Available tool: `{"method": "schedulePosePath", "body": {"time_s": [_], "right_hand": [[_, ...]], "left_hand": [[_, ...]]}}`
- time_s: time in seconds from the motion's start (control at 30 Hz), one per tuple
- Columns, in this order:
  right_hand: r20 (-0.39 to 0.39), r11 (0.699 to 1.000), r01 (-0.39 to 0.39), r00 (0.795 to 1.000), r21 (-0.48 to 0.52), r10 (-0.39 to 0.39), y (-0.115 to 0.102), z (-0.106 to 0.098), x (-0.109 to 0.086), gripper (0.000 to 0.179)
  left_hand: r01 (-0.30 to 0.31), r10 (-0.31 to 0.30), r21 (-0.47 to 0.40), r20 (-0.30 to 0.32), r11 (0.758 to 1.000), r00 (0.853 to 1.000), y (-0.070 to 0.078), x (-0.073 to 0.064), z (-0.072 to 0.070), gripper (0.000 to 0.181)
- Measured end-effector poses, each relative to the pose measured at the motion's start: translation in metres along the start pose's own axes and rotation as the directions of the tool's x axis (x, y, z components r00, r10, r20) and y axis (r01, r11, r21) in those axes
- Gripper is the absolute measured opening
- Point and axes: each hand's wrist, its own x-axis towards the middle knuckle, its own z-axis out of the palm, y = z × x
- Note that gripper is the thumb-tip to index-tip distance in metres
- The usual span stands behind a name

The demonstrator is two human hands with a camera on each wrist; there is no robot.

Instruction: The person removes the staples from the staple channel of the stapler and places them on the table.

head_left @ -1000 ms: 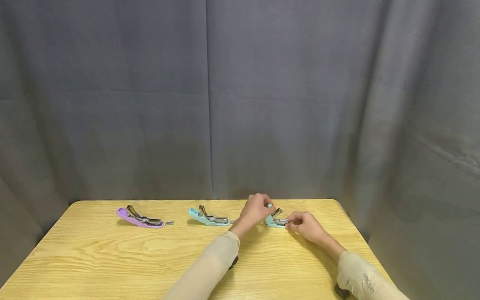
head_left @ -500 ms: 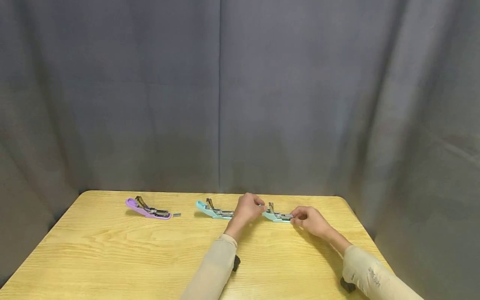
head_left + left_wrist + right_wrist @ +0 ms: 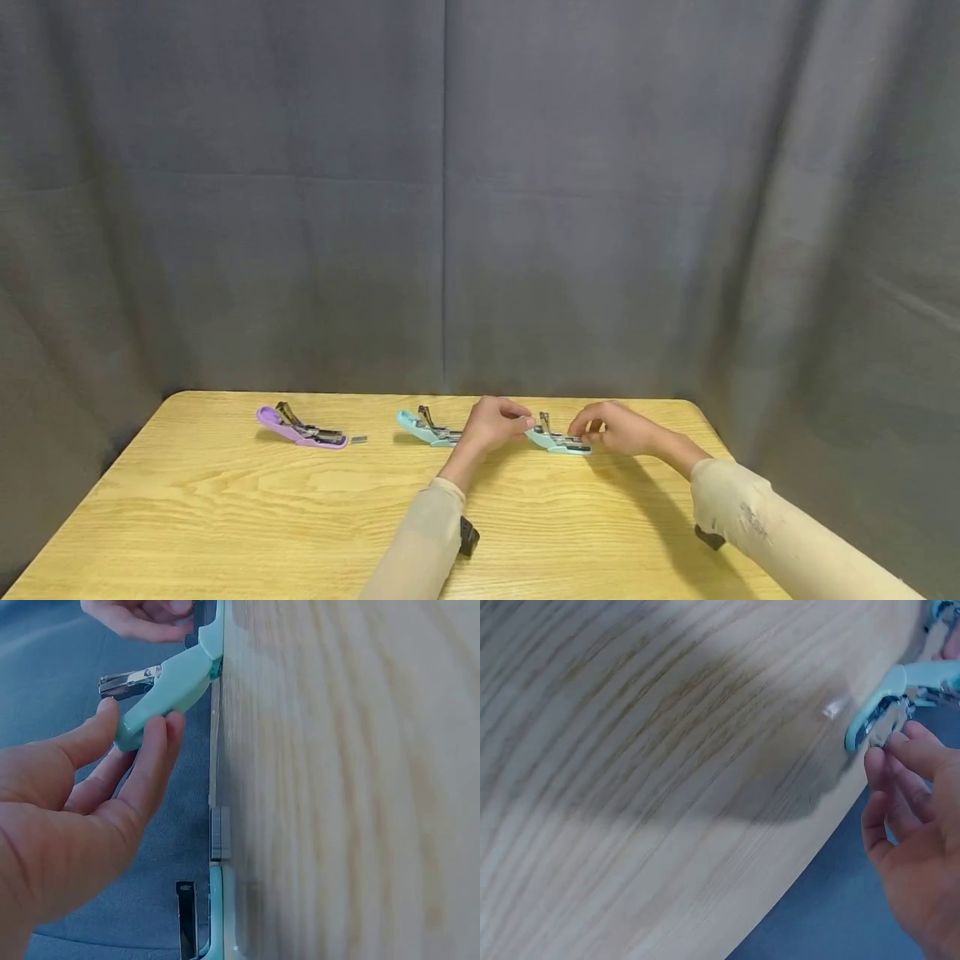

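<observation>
A turquoise stapler [image 3: 558, 444] lies at the right of the row, its metal top arm raised and its magazine bare. My left hand [image 3: 495, 423] pinches the end of its turquoise cover between thumb and fingers, as the left wrist view shows the stapler [image 3: 172, 686] tilted up at that end. My right hand [image 3: 618, 427] has thumb and fingertips curled at the metal magazine; in the right wrist view the fingertips of the hand [image 3: 922, 802] pinch at the silver part of the stapler [image 3: 874, 720]. Whether a separate staple strip lies between them is hidden.
To the left, behind my left forearm, lies another opened turquoise stapler [image 3: 423, 427]; a grey staple strip [image 3: 220, 834] sits by it. Farther left is a purple stapler [image 3: 300, 429] with a staple strip [image 3: 359, 439] beside it. A dark curtain [image 3: 450, 208] hangs behind the wooden table [image 3: 262, 517].
The right hand has lifted slightly and moved from the stapler's front end back along the magazine, uncovering the front. The left hand keeps its hold on the cover end. The head view has shifted.
</observation>
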Motion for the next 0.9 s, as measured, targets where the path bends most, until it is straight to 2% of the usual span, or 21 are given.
{"method": "schedulePosePath", "body": {"time_s": [0.33,0.53,0.67,0.9], "right_hand": [[0.048,0.996,0.058,0.997,-0.067,-0.054,-0.001,0.002,0.005,0.027],[0.108,0.976,0.119,0.989,-0.184,-0.100,-0.010,0.002,0.013,0.028],[0.131,0.976,0.101,0.988,-0.194,-0.076,-0.014,0.001,0.016,0.029],[0.101,0.972,0.079,0.993,-0.222,-0.057,-0.013,0.001,0.014,0.021]], "left_hand": [[0.003,-0.001,0.073,-0.025,0.997,1.000,-0.003,-0.004,0.004,0.022],[-0.001,0.003,0.045,-0.034,0.999,0.999,-0.002,-0.005,0.003,0.023],[-0.006,0.007,0.036,-0.030,0.999,1.000,0.000,-0.004,0.002,0.021],[0.024,-0.023,0.035,-0.028,0.999,0.999,0.002,-0.003,0.000,0.017]]}}
